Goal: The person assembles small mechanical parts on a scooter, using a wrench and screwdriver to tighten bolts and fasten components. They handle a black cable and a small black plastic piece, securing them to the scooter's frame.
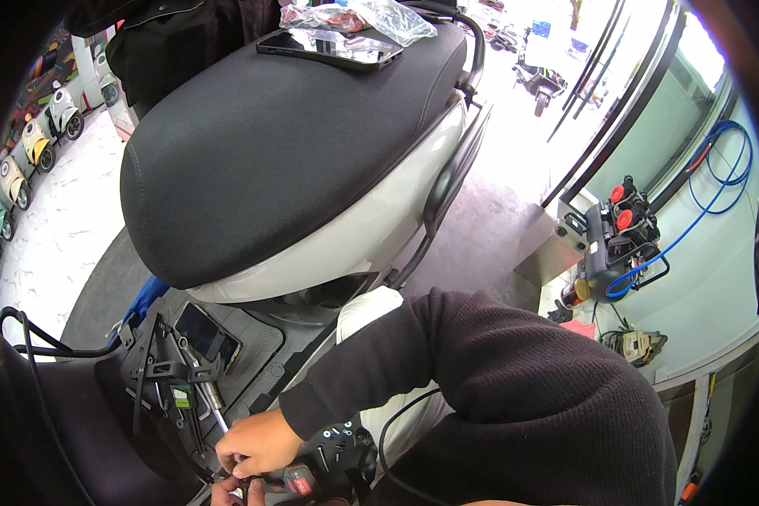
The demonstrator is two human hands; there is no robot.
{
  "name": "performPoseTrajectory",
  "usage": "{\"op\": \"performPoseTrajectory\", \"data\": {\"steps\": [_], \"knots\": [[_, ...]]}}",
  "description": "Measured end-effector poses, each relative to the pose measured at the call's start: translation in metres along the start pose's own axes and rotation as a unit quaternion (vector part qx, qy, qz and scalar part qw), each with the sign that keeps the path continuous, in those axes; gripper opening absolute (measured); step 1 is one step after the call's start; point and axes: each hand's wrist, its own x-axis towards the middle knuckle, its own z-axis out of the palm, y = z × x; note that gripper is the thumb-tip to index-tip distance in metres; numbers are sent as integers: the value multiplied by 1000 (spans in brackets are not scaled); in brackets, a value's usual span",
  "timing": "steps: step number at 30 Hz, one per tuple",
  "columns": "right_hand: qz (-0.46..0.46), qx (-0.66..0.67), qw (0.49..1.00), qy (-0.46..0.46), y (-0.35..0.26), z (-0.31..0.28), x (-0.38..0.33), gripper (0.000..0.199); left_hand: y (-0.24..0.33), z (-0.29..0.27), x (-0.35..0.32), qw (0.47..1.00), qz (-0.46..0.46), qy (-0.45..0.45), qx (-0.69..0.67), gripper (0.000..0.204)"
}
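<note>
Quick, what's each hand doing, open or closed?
Left hand: mostly cut off; can't be told.
Right hand: curled; whether it's closed on something can't be told.

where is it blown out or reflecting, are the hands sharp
Head view: glare washes out the area around the distant dark scooter upper right; head view: pale reflections on the black phone atop the padded black seat; head view: bare right hand fairly sharp, bare left hand cropped by the lower edge.

Two hands (260, 442) (one pair); two phones (331, 49)
</note>
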Motion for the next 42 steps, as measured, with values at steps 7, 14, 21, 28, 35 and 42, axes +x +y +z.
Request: {"op": "performPoseTrajectory", "data": {"steps": [7, 14, 21, 28, 35, 42], "knots": [[18, 16, 1000, -4, -7, -3, -4, 29, 3, -1, 0, 999, 20, -6, 38, 33], [35, 15, 999, -17, -5, -4, -2, 30, 9, 0, -1, 999, -6, -10, 30, 35], [31, 8, 999, -17, 2, 0, -1, 32, 7, 1, -1, 999, -20, -15, 28, 32], [18, 6, 1000, -7, 0, 1, -2, 31, 5, 1, -2, 999, -29, -12, 43, 31], [21, 0, 1000, -20, 3, -1, 0, 30, 5, 4, -2, 1000, -11, -10, -9, 30], [-29, -30, 999, -28, -2, -2, -2, 31, 8, 2, -2, 998, -36, -19, 40, 35]]}}
